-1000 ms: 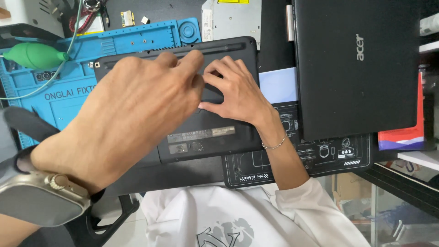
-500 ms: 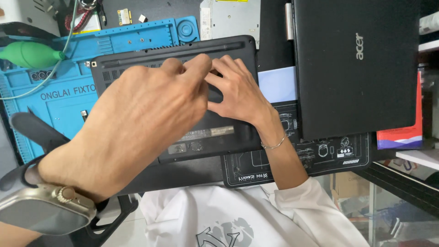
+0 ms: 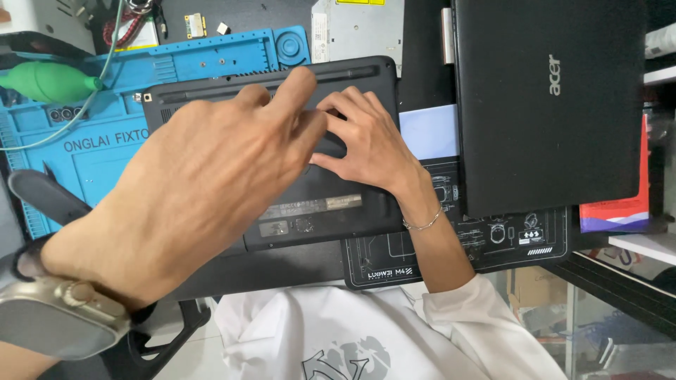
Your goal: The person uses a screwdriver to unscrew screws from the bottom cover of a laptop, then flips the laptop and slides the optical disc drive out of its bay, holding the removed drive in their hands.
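Observation:
A black laptop base (image 3: 331,211) lies underside up on the bench, with grey labels on its near part. My left hand (image 3: 211,190), with a grey watch (image 3: 56,317) on the wrist, hovers close to the camera over the base. Its fingers are extended toward the far edge and hold nothing. My right hand (image 3: 366,144), with a thin bracelet at the wrist, rests on the middle of the base. Its fingers are bent onto a panel there, and their tips are partly hidden behind my left hand.
A blue repair mat (image 3: 105,148) with small trays lies at left under the base, with a green air blower (image 3: 49,81) on it. A second closed black laptop (image 3: 549,105) sits at right on a black printed mat (image 3: 493,239). A silver drive (image 3: 355,28) lies at the back.
My left hand has shifted toward the far edge of the laptop base, its fingers stretched further out. My right hand has stayed on the middle panel.

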